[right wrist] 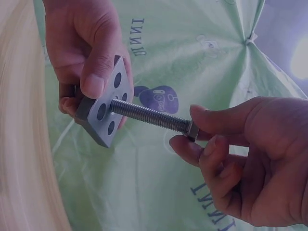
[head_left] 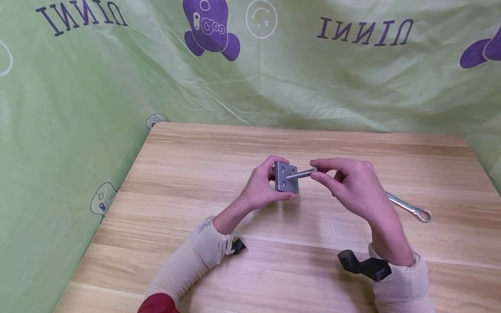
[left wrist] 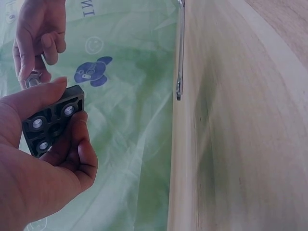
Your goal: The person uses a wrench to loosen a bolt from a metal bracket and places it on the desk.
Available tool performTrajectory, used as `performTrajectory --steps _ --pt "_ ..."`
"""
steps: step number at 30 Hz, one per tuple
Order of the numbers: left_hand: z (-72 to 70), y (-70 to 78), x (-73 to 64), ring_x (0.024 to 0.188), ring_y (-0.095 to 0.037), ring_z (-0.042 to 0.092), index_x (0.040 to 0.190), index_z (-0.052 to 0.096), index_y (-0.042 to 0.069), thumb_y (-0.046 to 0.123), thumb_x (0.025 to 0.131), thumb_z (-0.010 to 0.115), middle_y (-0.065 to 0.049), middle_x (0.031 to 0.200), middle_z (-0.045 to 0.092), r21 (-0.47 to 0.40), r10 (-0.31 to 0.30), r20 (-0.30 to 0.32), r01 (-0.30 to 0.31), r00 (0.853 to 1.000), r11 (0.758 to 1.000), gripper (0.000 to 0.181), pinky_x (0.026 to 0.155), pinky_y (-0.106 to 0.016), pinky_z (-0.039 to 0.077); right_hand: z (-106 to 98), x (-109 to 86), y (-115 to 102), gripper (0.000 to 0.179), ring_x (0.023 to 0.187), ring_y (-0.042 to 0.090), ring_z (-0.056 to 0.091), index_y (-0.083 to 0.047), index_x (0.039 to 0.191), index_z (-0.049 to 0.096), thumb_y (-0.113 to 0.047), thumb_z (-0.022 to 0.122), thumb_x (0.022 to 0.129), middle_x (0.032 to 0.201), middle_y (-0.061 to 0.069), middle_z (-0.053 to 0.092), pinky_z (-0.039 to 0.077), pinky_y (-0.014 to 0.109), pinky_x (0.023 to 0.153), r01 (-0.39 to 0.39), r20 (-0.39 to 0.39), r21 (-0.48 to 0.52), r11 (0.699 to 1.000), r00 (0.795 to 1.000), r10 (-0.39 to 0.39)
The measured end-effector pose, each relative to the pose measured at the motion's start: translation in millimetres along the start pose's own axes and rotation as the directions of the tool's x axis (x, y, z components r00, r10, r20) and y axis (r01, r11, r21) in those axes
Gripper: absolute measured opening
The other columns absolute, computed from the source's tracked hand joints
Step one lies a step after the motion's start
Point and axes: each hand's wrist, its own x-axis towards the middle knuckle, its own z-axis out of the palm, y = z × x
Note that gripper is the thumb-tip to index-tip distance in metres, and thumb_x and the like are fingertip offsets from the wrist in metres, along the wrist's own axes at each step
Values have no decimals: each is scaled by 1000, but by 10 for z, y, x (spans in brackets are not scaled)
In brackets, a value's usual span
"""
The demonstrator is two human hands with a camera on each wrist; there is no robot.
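Raised over the table, my left hand (head_left: 261,184) grips a square grey plate (head_left: 286,184) by its edges, thumb on one side and fingers on the other. Holes sit near the plate's corners; its back, in the left wrist view, is dark and ribbed. A long threaded hex bolt (right wrist: 149,117) stands out from the middle of the plate's flat face, its tip at the centre hole. My right hand (head_left: 350,184) pinches the hex head (right wrist: 192,131) of that bolt between thumb and fingertips, its other fingers loosely curled.
On the wooden table (head_left: 164,234) a combination wrench (head_left: 409,207) lies to the right, partly hidden behind my right hand and forearm. A green printed curtain (head_left: 274,87) hangs along the table's far and left edges. Black camera mounts (head_left: 364,265) sit on both wrists.
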Motion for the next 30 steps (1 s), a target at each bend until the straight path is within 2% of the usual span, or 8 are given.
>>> performTrajectory --steps 6,9,11,15,18,21,24,30 --pt "-1 7 3 78 -12 67 125 50 9 4 62 87 -16 102 71 -6 -1 -5 1 1000 1000 73 79 -29 52 6 -8 22 29 50 -2 47 -14 97 77 2 78 73 89 2 74 38 13 47 93 -35 30 995 995 -92" --pt "-5 13 -5 78 -12 66 124 50 10 4 62 87 -15 102 70 -4 -9 -5 9 1000 1000 72 78 -25 51 1 -7 20 32 51 -3 50 -13 101 76 1 79 73 93 3 75 40 13 49 98 -29 28 995 995 -97" --pt "-8 17 -8 78 -12 66 124 50 10 4 63 88 -15 102 70 -2 -7 -5 7 1000 1000 72 78 -26 51 -9 -7 13 35 52 -3 51 -13 109 73 -6 80 75 95 3 75 40 14 48 63 -12 22 998 998 -63" --pt "-11 26 -10 79 -12 66 124 51 11 5 62 88 -15 102 70 3 -2 -8 2 1000 1000 72 80 -29 51 -22 1 -18 36 55 4 55 -14 116 68 -27 75 84 93 3 74 41 21 49 -84 22 -14 996 996 84" --pt "-13 28 -10 78 -12 66 125 50 9 5 62 88 -15 102 70 8 -5 -9 5 1000 1000 73 80 -29 50 -13 12 -39 29 55 8 53 -15 105 71 -39 68 88 80 2 72 39 24 49 -185 31 -46 982 982 187" --pt "-13 28 -10 79 -12 67 126 50 7 5 62 88 -14 102 71 16 -8 -7 8 1000 1000 74 80 -27 50 9 16 -50 28 53 8 49 -16 92 74 -42 66 89 67 0 68 36 25 49 -219 27 -61 974 975 221" --pt "-12 22 -8 79 -12 67 125 50 7 5 63 88 -15 102 71 17 -3 -4 4 1000 1000 73 79 -26 50 28 15 -53 25 51 6 47 -14 88 76 -38 69 88 63 -1 67 35 24 47 -197 16 -58 979 980 199" --pt "-13 21 -7 79 -12 67 124 50 11 4 63 87 -14 102 71 12 -10 -3 10 1000 1000 72 77 -23 50 11 4 -35 19 49 0 43 -11 97 77 -25 76 83 65 -2 67 32 19 44 -64 -11 -39 997 998 63"
